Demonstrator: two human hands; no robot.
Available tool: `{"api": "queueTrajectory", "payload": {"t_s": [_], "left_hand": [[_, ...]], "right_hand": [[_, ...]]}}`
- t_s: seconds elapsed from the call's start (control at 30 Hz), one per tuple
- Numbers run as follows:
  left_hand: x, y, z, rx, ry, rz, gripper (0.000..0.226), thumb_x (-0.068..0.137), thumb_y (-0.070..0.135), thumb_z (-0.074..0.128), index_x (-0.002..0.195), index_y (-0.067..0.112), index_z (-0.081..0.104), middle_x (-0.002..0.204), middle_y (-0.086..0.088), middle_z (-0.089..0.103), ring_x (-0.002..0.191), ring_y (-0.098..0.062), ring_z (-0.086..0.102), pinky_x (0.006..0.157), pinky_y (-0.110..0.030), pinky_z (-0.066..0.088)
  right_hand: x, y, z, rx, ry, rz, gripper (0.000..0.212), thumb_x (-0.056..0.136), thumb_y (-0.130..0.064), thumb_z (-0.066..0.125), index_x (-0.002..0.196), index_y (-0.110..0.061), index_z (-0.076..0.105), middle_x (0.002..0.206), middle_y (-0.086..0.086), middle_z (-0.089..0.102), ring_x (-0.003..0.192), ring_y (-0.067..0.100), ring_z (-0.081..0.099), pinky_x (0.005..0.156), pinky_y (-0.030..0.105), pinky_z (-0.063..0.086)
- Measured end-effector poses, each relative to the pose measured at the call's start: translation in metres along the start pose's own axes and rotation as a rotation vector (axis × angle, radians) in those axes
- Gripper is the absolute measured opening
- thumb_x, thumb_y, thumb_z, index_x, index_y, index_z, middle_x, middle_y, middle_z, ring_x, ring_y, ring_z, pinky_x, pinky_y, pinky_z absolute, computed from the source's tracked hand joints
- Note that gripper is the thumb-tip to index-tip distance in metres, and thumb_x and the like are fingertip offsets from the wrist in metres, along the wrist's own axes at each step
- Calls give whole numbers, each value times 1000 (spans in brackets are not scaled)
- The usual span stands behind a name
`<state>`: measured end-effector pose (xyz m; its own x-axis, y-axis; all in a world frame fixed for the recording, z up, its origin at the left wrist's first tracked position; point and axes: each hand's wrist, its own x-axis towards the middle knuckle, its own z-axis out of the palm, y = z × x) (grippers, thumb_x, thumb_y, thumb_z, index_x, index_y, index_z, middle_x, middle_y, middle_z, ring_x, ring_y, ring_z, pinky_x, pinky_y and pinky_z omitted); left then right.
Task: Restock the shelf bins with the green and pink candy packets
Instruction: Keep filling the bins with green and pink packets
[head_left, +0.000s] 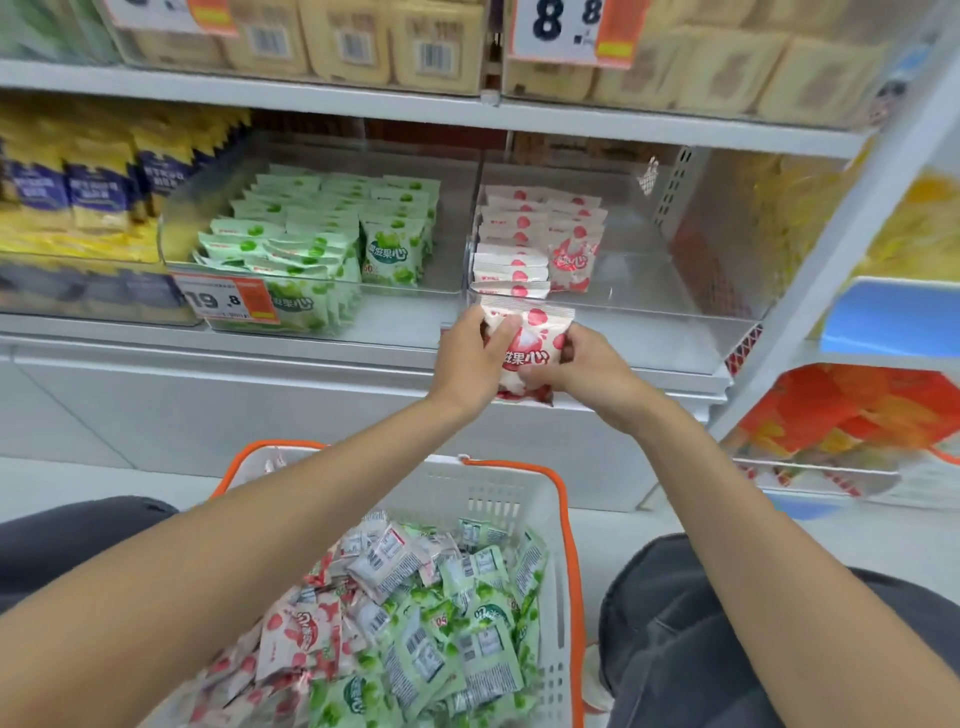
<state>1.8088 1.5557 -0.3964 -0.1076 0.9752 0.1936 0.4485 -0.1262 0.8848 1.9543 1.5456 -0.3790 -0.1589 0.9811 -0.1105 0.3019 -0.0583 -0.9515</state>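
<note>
1. The left hand and the right hand both pinch a small stack of pink packets, held just in front of the pink bin.
2. Step in hand — loading pink stock.
3. Next, I think, lift the stack over the bin's front wall and set it upright behind the front row — the basket holds more.

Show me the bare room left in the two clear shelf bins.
Widest: right clear plastic bin, bare from its pink candy packet rows to its right wall. Narrower strip: left clear plastic bin, between green candy packets and the divider. Crowded: that bin's left half.
</note>
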Motion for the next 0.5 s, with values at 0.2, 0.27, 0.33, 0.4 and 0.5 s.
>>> {"api": "queueTrajectory", "payload": {"t_s": [0.2,0.27,0.33,0.4,0.5], "left_hand": [[59,52,11,78,-86,209,35,102,40,41,98,10,59,85,4,58,81,-16,54,75,-34,41],[85,50,13,223,-97,271,36,104,37,38,108,9,59,100,-1,61,94,-18,55,84,-35,44],[105,37,17,349,-127,270,33,103,35,39,109,8,57,105,-6,61,97,-23,56,87,-41,47],[111,24,25,440,-155,272,32,102,37,40,103,9,56,99,-7,61,94,-28,57,83,-44,47],[106,14,33,483,-120,300,37,103,41,37,93,11,55,90,-4,57,87,-25,54,75,-41,44]], "right_hand": [[20,-21,-55,220,264,-66,29,80,7,70,99,-13,60,102,11,71,90,24,69,77,34,55],[36,-23,-74,288,354,-63,29,80,5,70,103,-10,61,105,11,71,93,25,70,79,36,55],[61,-20,-92,271,424,-44,34,79,4,72,110,-7,62,108,9,71,95,21,70,82,34,57],[92,-13,-102,165,473,22,36,76,5,74,110,-2,62,111,14,70,92,17,67,81,31,54],[135,0,-99,-60,441,200,40,74,4,76,111,2,62,112,15,67,96,22,64,89,34,52]]}}
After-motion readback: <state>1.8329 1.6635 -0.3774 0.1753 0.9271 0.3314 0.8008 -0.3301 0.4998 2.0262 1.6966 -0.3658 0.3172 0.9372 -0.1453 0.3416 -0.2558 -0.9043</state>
